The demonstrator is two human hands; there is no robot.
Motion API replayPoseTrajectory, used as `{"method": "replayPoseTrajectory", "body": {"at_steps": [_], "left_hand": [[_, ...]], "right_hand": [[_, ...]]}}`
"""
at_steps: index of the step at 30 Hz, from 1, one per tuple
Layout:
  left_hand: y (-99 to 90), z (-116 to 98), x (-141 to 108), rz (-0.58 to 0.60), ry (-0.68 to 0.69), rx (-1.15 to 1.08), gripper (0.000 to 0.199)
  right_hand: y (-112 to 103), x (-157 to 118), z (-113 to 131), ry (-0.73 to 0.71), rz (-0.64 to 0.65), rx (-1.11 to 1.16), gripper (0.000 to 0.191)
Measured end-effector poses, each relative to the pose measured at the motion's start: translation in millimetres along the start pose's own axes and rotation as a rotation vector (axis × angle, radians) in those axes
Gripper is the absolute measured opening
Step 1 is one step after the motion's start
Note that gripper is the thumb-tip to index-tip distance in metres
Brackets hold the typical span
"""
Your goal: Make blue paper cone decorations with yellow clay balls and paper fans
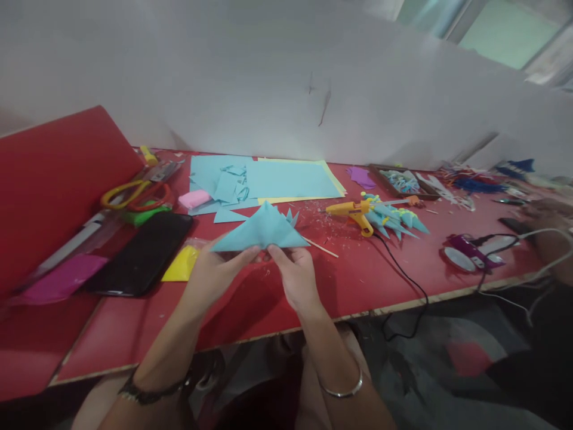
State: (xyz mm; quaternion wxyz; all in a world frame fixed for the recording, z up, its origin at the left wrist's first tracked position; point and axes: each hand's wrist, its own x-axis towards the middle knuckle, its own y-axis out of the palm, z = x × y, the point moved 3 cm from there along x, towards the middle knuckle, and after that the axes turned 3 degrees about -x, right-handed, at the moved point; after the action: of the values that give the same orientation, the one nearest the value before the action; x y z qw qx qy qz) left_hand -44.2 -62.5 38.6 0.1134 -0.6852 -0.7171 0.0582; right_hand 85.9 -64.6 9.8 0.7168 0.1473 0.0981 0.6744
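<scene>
A light blue paper folded into a triangle (264, 230) is held up over the red table (344, 280), its peak pointing away from me. My left hand (219, 266) grips its near edge left of the middle, thumb on top. My right hand (293, 272) pinches the same edge just right of the middle. Behind the triangle are small pointed blue paper pieces (292, 217) and a thin stick (323, 247). Flat blue sheets (290, 179) with cut blue scraps (230, 184) lie further back.
Left: a black phone (143, 254), scissors (125, 194), a yellow packet (181, 264). Right: a yellow glue gun (353, 212) with a black cord, blue paper spikes (394, 220), a tray (405, 182), a purple device (474, 252). Another person's arm (553, 239) is at the far right.
</scene>
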Motion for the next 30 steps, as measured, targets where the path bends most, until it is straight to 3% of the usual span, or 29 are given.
{"method": "replayPoseTrajectory", "body": {"at_steps": [5, 14, 24, 30], "left_hand": [[2.1, -1, 1, -0.006, -0.024, 0.048, 0.022], [-7.2, -8, 1, 0.046, 0.109, 0.248, 0.03], [-16.3, -1, 2, 0.148, 0.151, 0.202, 0.02], [-11.0, -2, 1, 0.145, 0.225, 0.267, 0.024]], "right_hand": [[2, -1, 1, -0.004, 0.002, -0.019, 0.013], [0, -5, 7, -0.009, -0.047, -0.144, 0.014], [5, -4, 15, -0.032, 0.19, -0.167, 0.009], [7, -4, 14, -0.018, 0.219, -0.114, 0.009]]}}
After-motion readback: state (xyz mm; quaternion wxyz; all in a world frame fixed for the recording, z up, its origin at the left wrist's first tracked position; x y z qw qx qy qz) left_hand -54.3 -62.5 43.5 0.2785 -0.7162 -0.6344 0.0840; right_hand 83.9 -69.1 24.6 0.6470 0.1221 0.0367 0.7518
